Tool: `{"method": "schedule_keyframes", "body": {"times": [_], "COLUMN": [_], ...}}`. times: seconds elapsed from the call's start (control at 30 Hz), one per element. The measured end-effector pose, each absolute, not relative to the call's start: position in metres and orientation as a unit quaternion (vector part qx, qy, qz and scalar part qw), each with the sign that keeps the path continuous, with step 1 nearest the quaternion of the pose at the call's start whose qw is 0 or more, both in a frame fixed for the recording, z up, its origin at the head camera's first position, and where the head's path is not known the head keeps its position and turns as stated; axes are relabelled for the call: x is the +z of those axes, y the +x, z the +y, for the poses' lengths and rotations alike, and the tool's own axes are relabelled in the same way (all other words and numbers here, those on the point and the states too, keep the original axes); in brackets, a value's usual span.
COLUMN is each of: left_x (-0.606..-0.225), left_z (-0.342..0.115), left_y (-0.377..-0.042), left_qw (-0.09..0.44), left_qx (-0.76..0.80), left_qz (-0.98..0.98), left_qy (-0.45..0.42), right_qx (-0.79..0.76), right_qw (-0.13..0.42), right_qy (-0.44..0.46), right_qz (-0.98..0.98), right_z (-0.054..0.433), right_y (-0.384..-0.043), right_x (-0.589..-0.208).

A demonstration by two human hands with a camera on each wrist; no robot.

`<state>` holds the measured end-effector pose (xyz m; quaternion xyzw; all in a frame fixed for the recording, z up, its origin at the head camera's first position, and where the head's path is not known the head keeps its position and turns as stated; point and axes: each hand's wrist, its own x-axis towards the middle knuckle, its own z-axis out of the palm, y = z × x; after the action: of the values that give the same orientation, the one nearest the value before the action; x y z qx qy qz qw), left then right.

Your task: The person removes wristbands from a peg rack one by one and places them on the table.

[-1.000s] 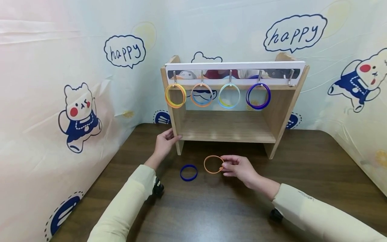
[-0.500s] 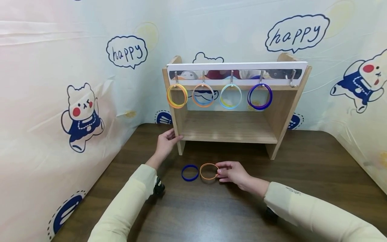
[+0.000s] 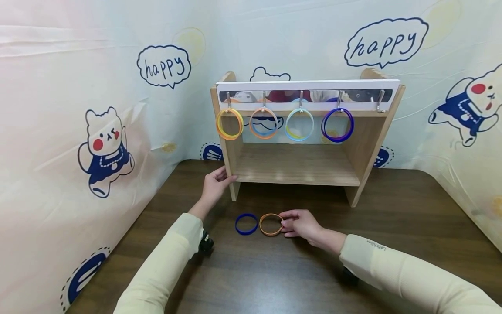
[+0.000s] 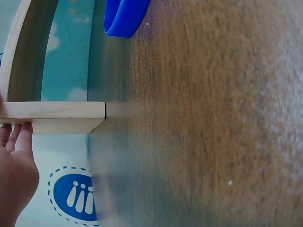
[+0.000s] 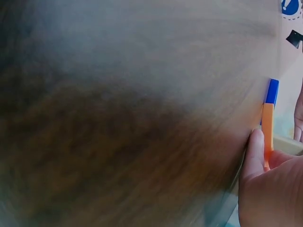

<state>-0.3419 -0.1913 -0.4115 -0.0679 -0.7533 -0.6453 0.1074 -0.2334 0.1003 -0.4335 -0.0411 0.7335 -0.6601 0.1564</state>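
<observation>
Head view: we find the orange ring [image 3: 270,234] low at the tabletop [image 3: 270,279], in front of the wooden rack [image 3: 298,163], pinched between thumb and fingers of the right hand [image 3: 302,224]. Being round, it offers us no long axis; it extends leftward from those fingertips to just beside the blue ring [image 3: 246,233], though we cannot tell whether the two touch. The left hand [image 3: 213,187], farther from the orange ring, grips the rack's left side panel, thumb across its front edge.

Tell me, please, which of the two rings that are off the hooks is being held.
The orange ring, which the right hand pinches at its right edge; the blue ring to its left is not held.
</observation>
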Motion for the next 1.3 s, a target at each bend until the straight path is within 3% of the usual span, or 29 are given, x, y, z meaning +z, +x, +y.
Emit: {"method": "schedule_keyframes", "body": {"times": [1.3], "left_x": [-0.4131], "left_z": [-0.1935], "left_y": [-0.3433], "left_qw": [0.106], "left_qx": [-0.627], "left_qz": [-0.769], "left_qy": [-0.069], "right_qx": [-0.616], "right_qw": [0.117], "right_qy": [-0.021], "right_qz": [0.778], "right_z": [0.0974], "right_y": [-0.2319], "right_x": [-0.4324]}}
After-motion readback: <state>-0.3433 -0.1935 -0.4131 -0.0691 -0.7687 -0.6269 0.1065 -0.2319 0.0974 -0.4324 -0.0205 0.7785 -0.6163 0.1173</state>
